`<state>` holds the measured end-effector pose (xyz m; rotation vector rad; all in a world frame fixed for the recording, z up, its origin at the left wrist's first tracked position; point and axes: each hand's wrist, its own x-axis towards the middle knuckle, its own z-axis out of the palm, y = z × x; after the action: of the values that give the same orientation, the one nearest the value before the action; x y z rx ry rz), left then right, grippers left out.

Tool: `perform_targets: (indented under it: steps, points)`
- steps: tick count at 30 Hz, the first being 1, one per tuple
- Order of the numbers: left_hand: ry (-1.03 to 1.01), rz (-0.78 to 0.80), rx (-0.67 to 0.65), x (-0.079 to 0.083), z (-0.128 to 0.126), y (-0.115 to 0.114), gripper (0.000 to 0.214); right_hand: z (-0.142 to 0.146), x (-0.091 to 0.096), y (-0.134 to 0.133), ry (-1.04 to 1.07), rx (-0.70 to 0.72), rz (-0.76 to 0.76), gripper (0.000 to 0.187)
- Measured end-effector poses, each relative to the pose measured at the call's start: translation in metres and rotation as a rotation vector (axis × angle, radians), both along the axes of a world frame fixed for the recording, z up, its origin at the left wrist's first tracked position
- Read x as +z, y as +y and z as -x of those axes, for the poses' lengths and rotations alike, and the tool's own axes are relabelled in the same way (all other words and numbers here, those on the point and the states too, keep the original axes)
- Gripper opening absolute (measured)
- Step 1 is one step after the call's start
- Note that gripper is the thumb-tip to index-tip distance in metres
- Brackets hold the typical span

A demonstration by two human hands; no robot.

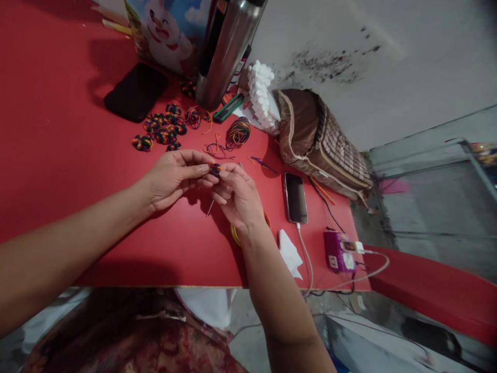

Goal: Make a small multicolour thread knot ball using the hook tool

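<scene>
A small crocheted yarn piece point(215, 168) in dark blue and orange is pinched between the fingertips of my left hand point(176, 178). My right hand point(241, 199) meets it from the other side, thumb and fingers closed at its edge. Below the right fingers a thin metal crochet hook point(210, 207) sticks out, most of it hidden by the hand. Beyond my hands lie several finished crocheted pieces point(165, 129) in the same colours. A ball of multicoloured yarn point(238, 131) with loose strands point(217, 149) rests near them.
At the back stand a steel flask point(229, 52) and a picture box point(166, 36), by a black pouch point(135, 92) and a green cutter point(228, 108). Rightward are a brown bag point(322, 140), a charging phone point(295, 198), crumpled tissue point(289, 254) and a purple power adapter point(337, 252). A yellow ring point(235, 235) is partly under my right wrist.
</scene>
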<state>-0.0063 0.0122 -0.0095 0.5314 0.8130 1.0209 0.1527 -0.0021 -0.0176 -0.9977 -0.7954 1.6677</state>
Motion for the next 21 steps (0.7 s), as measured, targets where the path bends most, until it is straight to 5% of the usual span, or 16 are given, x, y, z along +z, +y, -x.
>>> perform_targets:
  steps: [13, 21]
  points:
    - [-0.128, -0.048, -0.151, -0.011, 0.005, 0.004, 0.007, -0.004, -0.006, -0.001, -0.185, -0.041, -0.222, 0.015]
    - [-0.027, -0.056, -0.181, -0.016, 0.0, 0.001, 0.012, -0.005, -0.006, -0.003, -0.233, -0.043, -0.044, 0.017]
